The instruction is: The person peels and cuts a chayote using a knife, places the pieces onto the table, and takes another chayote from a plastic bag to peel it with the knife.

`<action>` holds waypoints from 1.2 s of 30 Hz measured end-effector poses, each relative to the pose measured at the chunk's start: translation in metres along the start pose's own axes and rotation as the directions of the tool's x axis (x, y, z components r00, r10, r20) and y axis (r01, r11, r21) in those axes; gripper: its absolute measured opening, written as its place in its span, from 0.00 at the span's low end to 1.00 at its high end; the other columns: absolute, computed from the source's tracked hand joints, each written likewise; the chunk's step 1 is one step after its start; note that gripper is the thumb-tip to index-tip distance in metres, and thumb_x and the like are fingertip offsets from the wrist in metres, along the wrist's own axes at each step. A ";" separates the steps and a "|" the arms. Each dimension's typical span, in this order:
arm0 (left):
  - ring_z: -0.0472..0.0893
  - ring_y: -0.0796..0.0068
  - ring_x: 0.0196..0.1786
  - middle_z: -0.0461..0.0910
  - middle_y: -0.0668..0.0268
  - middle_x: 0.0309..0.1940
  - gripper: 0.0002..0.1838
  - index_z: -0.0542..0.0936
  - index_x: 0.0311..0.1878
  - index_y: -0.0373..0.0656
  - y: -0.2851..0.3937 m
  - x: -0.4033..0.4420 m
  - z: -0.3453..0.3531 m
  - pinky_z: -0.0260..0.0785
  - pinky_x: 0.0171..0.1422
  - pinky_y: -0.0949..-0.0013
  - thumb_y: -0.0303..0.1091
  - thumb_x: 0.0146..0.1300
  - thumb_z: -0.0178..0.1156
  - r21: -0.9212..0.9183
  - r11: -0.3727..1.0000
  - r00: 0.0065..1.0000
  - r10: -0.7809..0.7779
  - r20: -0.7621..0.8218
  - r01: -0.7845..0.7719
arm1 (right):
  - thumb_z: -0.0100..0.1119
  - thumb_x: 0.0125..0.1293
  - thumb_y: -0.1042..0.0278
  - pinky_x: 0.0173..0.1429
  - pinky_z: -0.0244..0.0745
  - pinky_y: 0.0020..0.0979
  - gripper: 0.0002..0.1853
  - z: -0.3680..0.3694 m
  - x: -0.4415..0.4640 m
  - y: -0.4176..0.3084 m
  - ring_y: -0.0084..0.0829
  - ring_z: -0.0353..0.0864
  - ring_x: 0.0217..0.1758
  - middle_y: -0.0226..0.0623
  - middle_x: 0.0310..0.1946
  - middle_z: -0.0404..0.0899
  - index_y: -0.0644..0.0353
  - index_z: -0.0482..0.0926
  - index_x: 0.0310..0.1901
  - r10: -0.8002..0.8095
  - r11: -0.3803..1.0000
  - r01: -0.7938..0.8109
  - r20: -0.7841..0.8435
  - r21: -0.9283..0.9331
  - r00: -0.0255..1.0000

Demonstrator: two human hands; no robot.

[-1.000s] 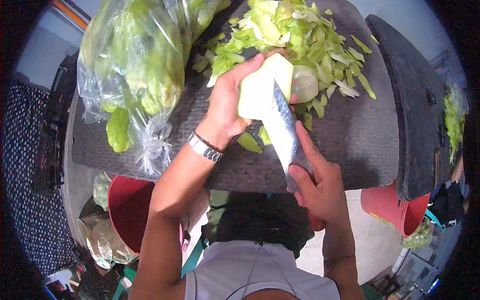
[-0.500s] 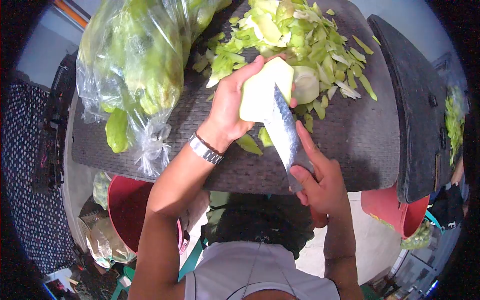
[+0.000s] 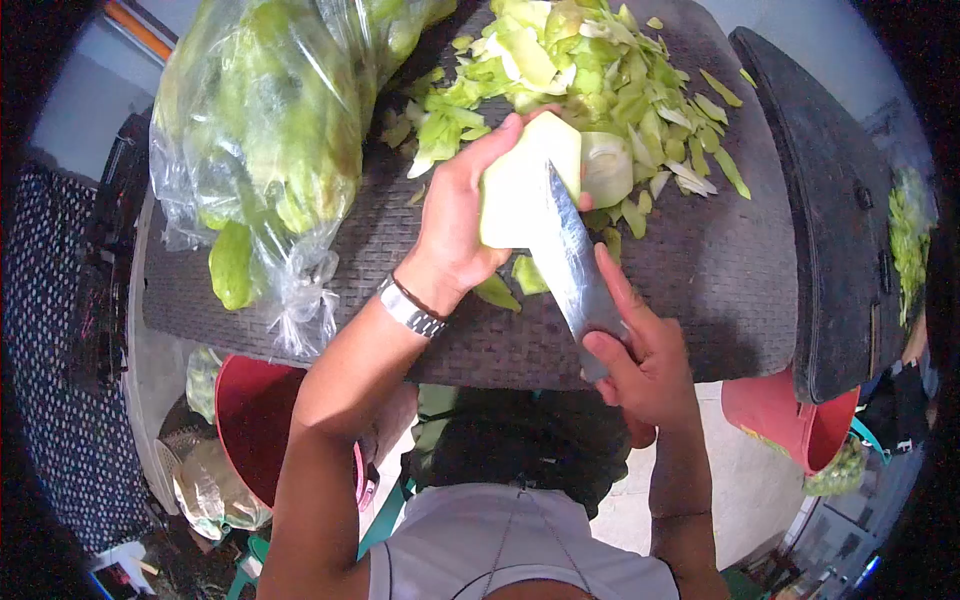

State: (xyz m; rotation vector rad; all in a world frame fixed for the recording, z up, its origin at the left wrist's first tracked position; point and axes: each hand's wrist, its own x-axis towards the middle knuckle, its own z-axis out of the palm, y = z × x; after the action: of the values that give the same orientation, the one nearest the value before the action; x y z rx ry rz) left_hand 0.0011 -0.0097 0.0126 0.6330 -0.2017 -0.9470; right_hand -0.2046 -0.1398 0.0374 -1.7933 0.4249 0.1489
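Note:
My left hand (image 3: 455,205) is wrapped around a peeled, pale green vegetable (image 3: 515,205) that looks like a chayote, its flat cut faces bright in the light. In my right hand (image 3: 645,365) is a knife (image 3: 575,255), with the index finger along its blade. The blade lies against the vegetable, its tip pointing away from me over the pale face. Just beyond sits another peeled piece (image 3: 607,170), beside a heap of green and white peelings (image 3: 600,75). A few loose peelings lie under my hands.
A clear plastic bag of green vegetables (image 3: 285,130) stands at the left of the dark woven tabletop (image 3: 720,300); one vegetable (image 3: 232,265) sits at its lower edge. Red tubs (image 3: 255,420) (image 3: 790,420) stand below on both sides. A dark chair back (image 3: 830,220) is at the right.
The knife blade has tilted slightly, showing more shine, and its tip has shifted a little over the vegetable. Both hands keep their grip; the view has moved slightly.

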 end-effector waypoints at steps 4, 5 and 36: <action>0.88 0.50 0.47 0.85 0.53 0.51 0.28 0.71 0.74 0.43 -0.002 -0.001 0.006 0.83 0.54 0.52 0.52 0.81 0.47 -0.024 0.999 0.999 0.039 -0.029 -0.040 | 0.64 0.68 0.75 0.50 0.85 0.41 0.41 0.005 0.003 0.010 0.46 0.93 0.43 0.52 0.54 0.87 0.44 0.61 0.81 -0.082 0.997 0.081 -0.036 -0.018 0.996; 0.88 0.50 0.47 0.85 0.53 0.51 0.28 0.71 0.74 0.43 -0.002 -0.001 0.006 0.83 0.54 0.53 0.52 0.81 0.47 -0.011 0.999 0.999 0.031 -0.032 -0.031 | 0.64 0.68 0.75 0.50 0.85 0.41 0.41 0.006 0.004 0.010 0.46 0.93 0.42 0.52 0.55 0.87 0.44 0.61 0.81 -0.084 0.996 0.083 -0.039 -0.028 0.996; 0.88 0.51 0.45 0.85 0.52 0.49 0.30 0.70 0.75 0.45 -0.015 -0.003 0.009 0.83 0.53 0.52 0.56 0.81 0.45 0.148 0.980 0.984 0.148 -0.101 -0.132 | 0.58 0.68 0.81 0.25 0.72 0.27 0.42 0.005 0.012 0.019 0.19 0.74 0.21 0.33 0.30 0.83 0.46 0.59 0.83 -0.112 0.993 0.113 -0.025 0.046 0.993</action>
State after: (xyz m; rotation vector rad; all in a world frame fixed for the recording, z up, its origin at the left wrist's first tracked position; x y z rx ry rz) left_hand -0.0149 -0.0175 0.0118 0.7899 -0.2124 -0.7634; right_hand -0.1997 -0.1418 0.0151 -1.7693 0.3398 0.0399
